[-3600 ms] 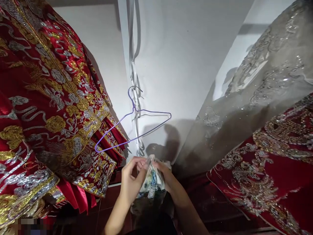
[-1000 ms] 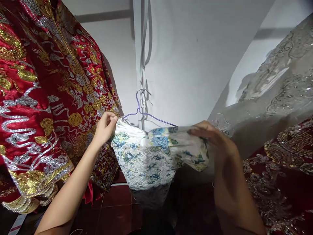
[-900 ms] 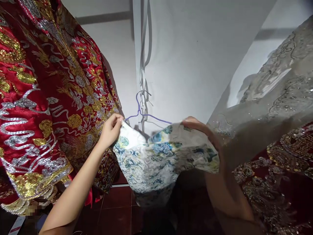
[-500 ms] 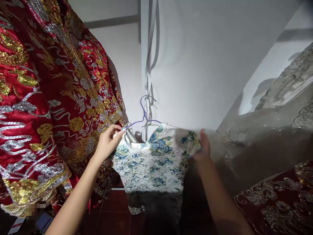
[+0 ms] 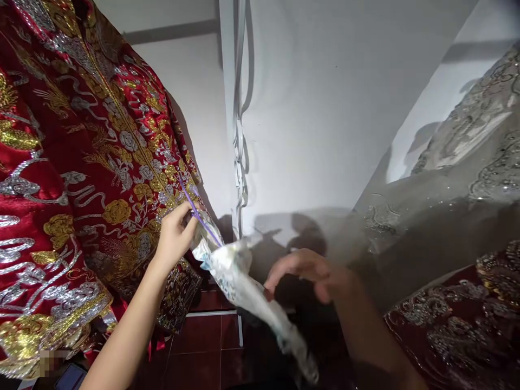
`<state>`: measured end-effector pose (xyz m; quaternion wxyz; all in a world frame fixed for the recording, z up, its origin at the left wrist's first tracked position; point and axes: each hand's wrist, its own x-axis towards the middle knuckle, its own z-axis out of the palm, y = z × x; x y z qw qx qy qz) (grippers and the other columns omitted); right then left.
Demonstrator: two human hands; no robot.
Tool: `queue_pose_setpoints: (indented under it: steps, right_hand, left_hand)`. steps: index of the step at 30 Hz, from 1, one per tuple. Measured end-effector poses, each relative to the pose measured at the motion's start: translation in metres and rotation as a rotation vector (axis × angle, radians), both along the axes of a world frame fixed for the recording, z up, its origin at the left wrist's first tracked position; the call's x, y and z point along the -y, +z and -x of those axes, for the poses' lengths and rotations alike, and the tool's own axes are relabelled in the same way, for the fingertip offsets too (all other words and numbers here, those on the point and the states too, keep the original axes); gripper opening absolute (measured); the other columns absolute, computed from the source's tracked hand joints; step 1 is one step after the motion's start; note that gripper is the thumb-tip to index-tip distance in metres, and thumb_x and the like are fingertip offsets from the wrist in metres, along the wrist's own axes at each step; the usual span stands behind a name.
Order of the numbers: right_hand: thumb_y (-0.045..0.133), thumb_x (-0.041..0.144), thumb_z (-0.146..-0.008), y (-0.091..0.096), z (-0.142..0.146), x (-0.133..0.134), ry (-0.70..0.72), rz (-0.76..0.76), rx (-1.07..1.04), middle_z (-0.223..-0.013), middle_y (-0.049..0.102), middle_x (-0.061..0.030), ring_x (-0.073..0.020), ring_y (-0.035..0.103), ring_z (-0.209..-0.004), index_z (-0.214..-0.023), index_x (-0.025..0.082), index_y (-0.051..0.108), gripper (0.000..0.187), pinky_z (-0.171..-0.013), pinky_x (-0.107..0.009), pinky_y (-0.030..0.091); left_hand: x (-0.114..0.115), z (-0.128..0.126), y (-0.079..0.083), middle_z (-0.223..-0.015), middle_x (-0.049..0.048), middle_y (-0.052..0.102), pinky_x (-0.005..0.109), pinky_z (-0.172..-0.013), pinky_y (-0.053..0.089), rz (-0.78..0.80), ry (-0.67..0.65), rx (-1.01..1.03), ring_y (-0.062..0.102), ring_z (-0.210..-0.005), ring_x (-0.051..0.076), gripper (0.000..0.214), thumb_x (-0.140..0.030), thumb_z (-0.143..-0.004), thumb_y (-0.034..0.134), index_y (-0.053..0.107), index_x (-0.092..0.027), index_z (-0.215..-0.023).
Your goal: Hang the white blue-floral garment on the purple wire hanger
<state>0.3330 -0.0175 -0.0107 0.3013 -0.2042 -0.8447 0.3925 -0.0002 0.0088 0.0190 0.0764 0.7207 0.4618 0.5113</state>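
My left hand [image 5: 174, 238] is closed on one end of a thin purple wire hanger [image 5: 196, 212], close against the red robe. A small white top with a blue floral print [image 5: 239, 284] hangs on the hanger, bunched and trailing down to the right. My right hand [image 5: 314, 272] is blurred, just right of the top, with fingers loosely spread and nothing held. Its thumb is close to the cloth; I cannot tell whether it touches.
A red robe with gold and silver embroidery [image 5: 77, 162] hangs at the left. A grey beaded gown [image 5: 442, 189] and another red embroidered fabric [image 5: 467, 319] fill the right. White cords [image 5: 239, 135] run down the white wall corner. The floor [image 5: 211, 341] has dark red tiles.
The hanger has come off the wall cords and swung left in my left hand. The top, spread flat before, now hangs bunched. My right hand has let go of it.
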Motion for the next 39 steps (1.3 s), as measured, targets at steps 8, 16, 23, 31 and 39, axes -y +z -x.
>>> queue_pose_setpoints:
  steps: [8, 16, 23, 31, 39]
  right_hand:
    - [0.063, 0.033, -0.089, -0.039, 0.051, -0.002, -0.458, -0.185, 0.003, -0.132, 0.063, -0.0089, -0.0297, 0.057, -0.124, -0.138, 0.029, 0.055, 0.050, -0.107, -0.048, 0.045]
    - [0.052, 0.040, -0.094, -0.070, 0.047, -0.030, -0.560, -0.110, -0.051, -0.103, 0.069, -0.0069, -0.0248, 0.064, -0.100, -0.104, 0.023, 0.070, 0.027, -0.090, -0.038, 0.053]
    - [0.069, 0.049, -0.081, -0.070, -0.015, 0.000, -0.843, 0.044, -0.170, -0.068, 0.065, -0.0013, -0.0195, 0.059, -0.063, -0.076, 0.020, 0.074, 0.030, -0.057, -0.029, 0.046]
    - [0.080, 0.054, -0.068, -0.019, -0.047, -0.026, -1.249, 0.072, -0.481, -0.070, 0.070, -0.0050, -0.0241, 0.063, -0.064, -0.090, 0.018, 0.076, 0.042, -0.054, -0.032, 0.047]
    - [0.072, 0.054, -0.079, -0.006, 0.002, -0.011, -0.961, -0.024, -0.269, -0.078, 0.072, -0.0043, -0.0252, 0.066, -0.077, -0.081, 0.019, 0.076, 0.035, -0.065, -0.032, 0.050]
  left_hand:
    - [0.020, -0.030, -0.039, -0.088, 0.0098, 0.065, 0.041, -0.089, 0.049, 0.245, -0.655, 0.033, 0.062, -0.090, 0.024, 0.029, -0.030, -0.093, 0.050, 0.058, -0.020, -0.068]
    - [0.029, -0.062, -0.040, -0.097, 0.0155, 0.070, 0.045, -0.092, 0.050, 0.452, -0.967, 0.278, 0.065, -0.106, 0.031, 0.041, -0.052, -0.083, 0.069, 0.054, -0.020, -0.063]
    - [0.019, -0.014, -0.051, -0.120, 0.0100, 0.070, 0.048, -0.095, 0.053, 0.659, -0.772, 0.638, 0.066, -0.113, 0.031, 0.044, -0.052, -0.078, 0.075, 0.063, -0.022, -0.107]
    - [0.029, 0.041, -0.052, -0.098, 0.0111, 0.074, 0.044, -0.085, 0.060, 0.570, -0.348, 0.700, 0.070, -0.106, 0.028, 0.070, -0.076, -0.090, 0.031, 0.062, -0.023, -0.124]
    - [0.043, 0.025, -0.090, -0.120, 0.0046, 0.071, 0.045, -0.107, 0.051, 0.258, 0.079, 0.704, 0.060, -0.126, 0.025, 0.044, -0.040, -0.087, 0.063, 0.056, -0.028, -0.129]
